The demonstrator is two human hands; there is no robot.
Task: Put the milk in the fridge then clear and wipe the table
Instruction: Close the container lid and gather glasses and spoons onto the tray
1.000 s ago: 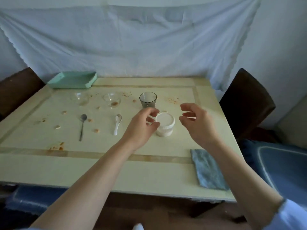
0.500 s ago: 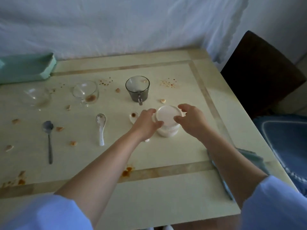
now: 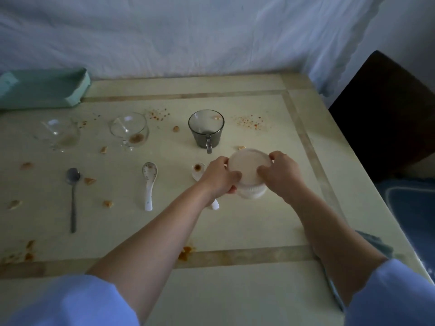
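Note:
A round white jar of milk (image 3: pixel 249 169) stands on the cream table (image 3: pixel 235 290), right of centre. My left hand (image 3: pixel 219 176) grips its left side, fingers curled round the rim. My right hand (image 3: pixel 281 174) grips its right side, thumb on the top. Behind the jar stands a dark glass mug (image 3: pixel 206 129). A blue cloth (image 3: pixel 374 243) lies at the table's right edge, mostly hidden by my right arm.
Two clear glass cups (image 3: pixel 129 130) (image 3: pixel 61 134), a metal spoon (image 3: pixel 73 198), a white ceramic spoon (image 3: pixel 149 184) and another white spoon (image 3: pixel 197 169) lie on the table among crumbs and orange stains. A green tray (image 3: pixel 42 90) sits back left. A dark chair (image 3: pixel 388 109) stands right.
Both hands have closed onto the milk jar from either side. The camera has moved closer and tilted down over the table.

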